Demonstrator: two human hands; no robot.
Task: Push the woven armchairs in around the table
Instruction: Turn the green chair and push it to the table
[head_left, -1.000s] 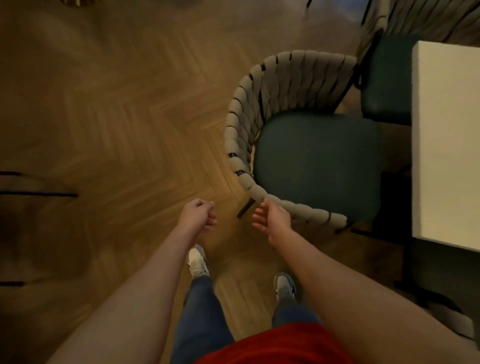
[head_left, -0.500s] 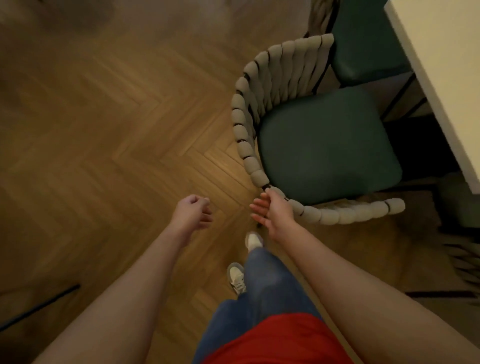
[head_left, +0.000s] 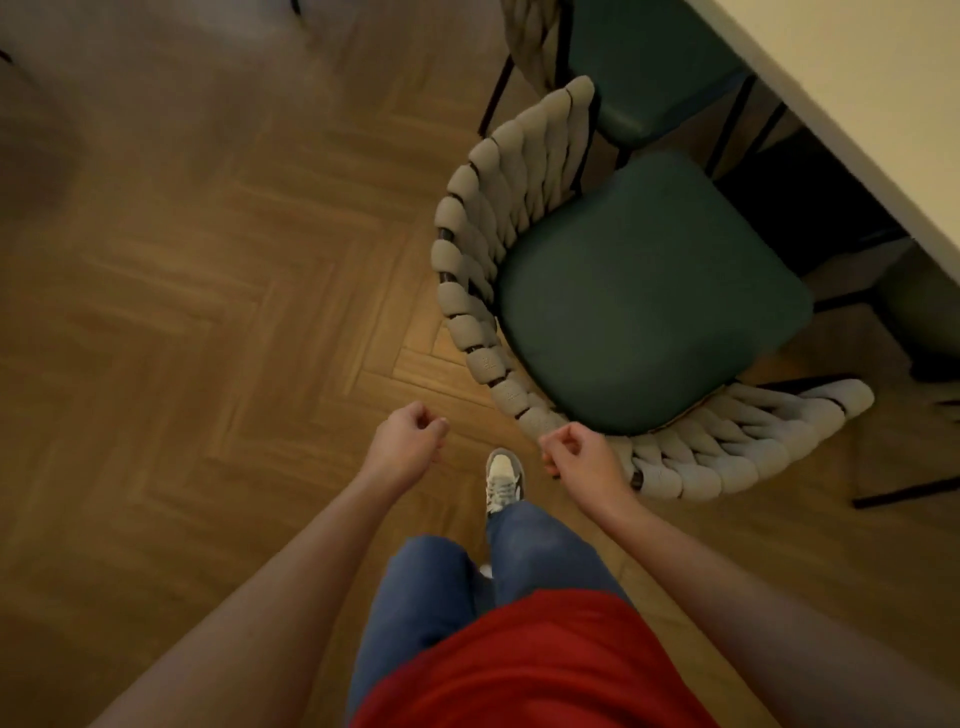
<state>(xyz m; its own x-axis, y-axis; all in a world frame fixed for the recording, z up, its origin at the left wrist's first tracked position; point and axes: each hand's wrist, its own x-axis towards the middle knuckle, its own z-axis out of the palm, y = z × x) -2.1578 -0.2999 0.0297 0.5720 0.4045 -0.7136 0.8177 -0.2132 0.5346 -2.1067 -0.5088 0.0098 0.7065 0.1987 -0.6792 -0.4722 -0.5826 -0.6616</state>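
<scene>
A woven armchair (head_left: 467, 306) with a pale rope back and a dark green seat stands right of centre, its front corner close to the white table (head_left: 857, 88) at the top right. A second woven armchair (head_left: 644, 73) sits beyond it, its green seat partly under the table edge. My right hand (head_left: 576, 454) is loosely curled just beside the near rim of the first chair's back; contact with the weave is unclear. My left hand (head_left: 408, 444) hangs curled over the floor, left of the chair, holding nothing.
Herringbone wood floor (head_left: 208, 291) spreads to the left and front. Black chair legs (head_left: 904, 493) show at the right edge, below the table. My foot in a light sneaker (head_left: 503, 480) stands between my hands.
The view has swung so the chair and table sit further right and at an angle. My right hand has curled from open fingers into a loose fist by the chair back. I have stepped forward.
</scene>
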